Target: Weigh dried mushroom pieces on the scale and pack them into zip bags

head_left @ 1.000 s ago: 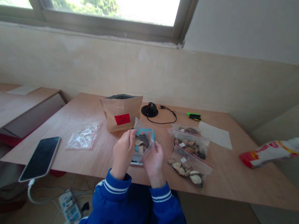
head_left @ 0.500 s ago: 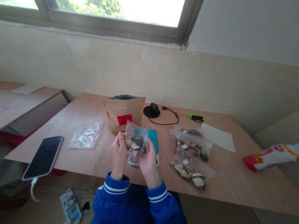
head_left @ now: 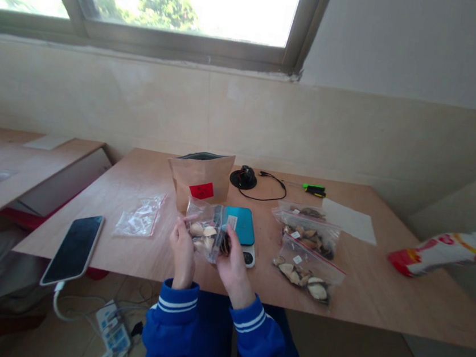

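Observation:
Between my two hands is a clear zip bag (head_left: 206, 235) with pale and dark dried pieces in it, like sliced mushrooms. My left hand (head_left: 183, 252) is closed on the bag's left side, and my right hand (head_left: 234, 267) grips its right side. Behind the right hand lies a small scale (head_left: 240, 224) with a teal top, partly covered by the bag and hand. A brown paper pouch (head_left: 197, 179) with a red label stands with its top open behind the held bag. To the right, several filled zip bags (head_left: 306, 275) overlap on the table.
Flat zip bags (head_left: 139, 216) and a charging phone (head_left: 74, 248) lie on the left. At the back are a black round-based device (head_left: 244, 177) with a cable and screwdrivers (head_left: 314, 189). White paper (head_left: 351, 220) and a tilted bottle (head_left: 440, 252) are at right.
Both hands have shifted slightly left with the zip bag, which has turned and come down a little. More of the scale's teal top now shows.

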Action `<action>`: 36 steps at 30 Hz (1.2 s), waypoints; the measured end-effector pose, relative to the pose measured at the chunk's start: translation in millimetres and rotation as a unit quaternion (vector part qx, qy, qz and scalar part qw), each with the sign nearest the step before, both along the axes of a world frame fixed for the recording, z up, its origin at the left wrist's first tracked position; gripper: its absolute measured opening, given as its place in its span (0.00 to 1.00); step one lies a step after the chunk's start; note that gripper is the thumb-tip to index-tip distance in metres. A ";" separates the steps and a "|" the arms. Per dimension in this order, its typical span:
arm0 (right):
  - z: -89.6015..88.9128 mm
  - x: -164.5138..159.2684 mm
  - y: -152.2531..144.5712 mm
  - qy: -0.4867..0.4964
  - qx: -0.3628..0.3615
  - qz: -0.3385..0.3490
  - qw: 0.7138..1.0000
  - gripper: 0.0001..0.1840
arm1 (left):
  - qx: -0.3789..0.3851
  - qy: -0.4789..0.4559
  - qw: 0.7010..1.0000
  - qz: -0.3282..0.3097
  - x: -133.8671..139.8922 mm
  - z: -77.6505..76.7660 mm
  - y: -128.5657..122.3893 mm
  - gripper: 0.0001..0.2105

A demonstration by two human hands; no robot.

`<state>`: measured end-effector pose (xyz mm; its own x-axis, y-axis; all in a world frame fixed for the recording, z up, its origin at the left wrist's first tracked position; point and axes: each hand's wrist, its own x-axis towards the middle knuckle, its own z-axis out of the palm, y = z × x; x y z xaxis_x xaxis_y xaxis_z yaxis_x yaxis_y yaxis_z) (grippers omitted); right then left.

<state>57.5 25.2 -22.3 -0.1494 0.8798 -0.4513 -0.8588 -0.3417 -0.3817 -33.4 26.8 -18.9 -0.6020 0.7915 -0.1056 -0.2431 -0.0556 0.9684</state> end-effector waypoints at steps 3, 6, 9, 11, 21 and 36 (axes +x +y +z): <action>-5.0 -8.4 -0.8 -0.052 0.037 -0.017 0.998 0.11 | -0.013 -0.022 0.999 0.020 3.2 -0.9 -4.3 0.24; -8.9 -16.9 1.4 -0.085 0.037 -0.053 0.994 0.11 | -0.008 -0.045 0.999 0.000 6.2 -2.0 -7.8 0.26; -9.1 -23.8 6.8 -0.089 0.051 -0.073 0.992 0.13 | 0.007 -0.036 0.999 -0.035 6.3 -4.9 -9.5 0.25; -7.0 -26.7 11.9 -0.098 0.061 -0.079 0.990 0.13 | 0.018 -0.024 0.999 -0.043 4.5 -7.1 -10.4 0.22; 11.4 -29.9 33.6 -0.066 0.009 -0.072 0.995 0.05 | 0.068 -0.180 0.981 0.003 7.1 -14.3 -18.7 0.17; 103.2 0.7 77.3 -0.089 0.166 -0.111 0.976 0.03 | 0.037 -0.278 0.960 0.006 -4.3 -29.8 -23.7 0.16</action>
